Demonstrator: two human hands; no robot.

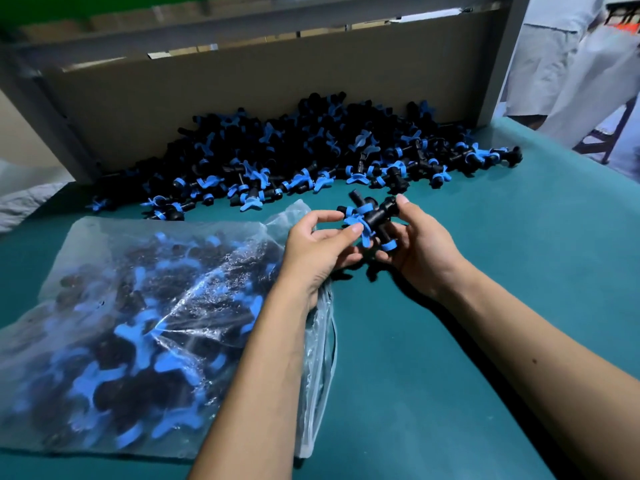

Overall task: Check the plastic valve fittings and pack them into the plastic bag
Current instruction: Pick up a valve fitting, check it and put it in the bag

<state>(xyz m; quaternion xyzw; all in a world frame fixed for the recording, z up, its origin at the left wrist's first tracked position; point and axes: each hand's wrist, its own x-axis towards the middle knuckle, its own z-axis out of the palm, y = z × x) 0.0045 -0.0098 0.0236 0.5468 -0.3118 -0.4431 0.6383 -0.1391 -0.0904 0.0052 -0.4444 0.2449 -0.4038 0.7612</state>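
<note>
Valve fittings (369,220), black plastic bodies with bright blue rings and blue winged handles, sit between the two hands above the green table (485,271). There seem to be two or so of them bunched together, though exactly how many I cannot tell. One black stub points up and away, another black barrel runs toward the right, and a blue ring shows at the lower end.

The left hand (322,247) comes in from the left side of the cluster, its thumb and curled fingers pinching the blue winged handle. The right hand (419,244) cradles the cluster from the right and below, fingers curled under the ringed end and the thumb tip pressing on the black barrel's far end. Both hands hold the fittings clear of the table surface.

Just to the left, under the left forearm, lies the plastic bag (138,323), clear and crinkled, already filled with many of the same black and blue fittings; its open mouth faces the hands. Beyond the hands, a loose pile of fittings (311,154) spreads across the table against a cardboard wall (242,88). At the far right, a person in light clothing (571,64) stands beside the table.
</note>
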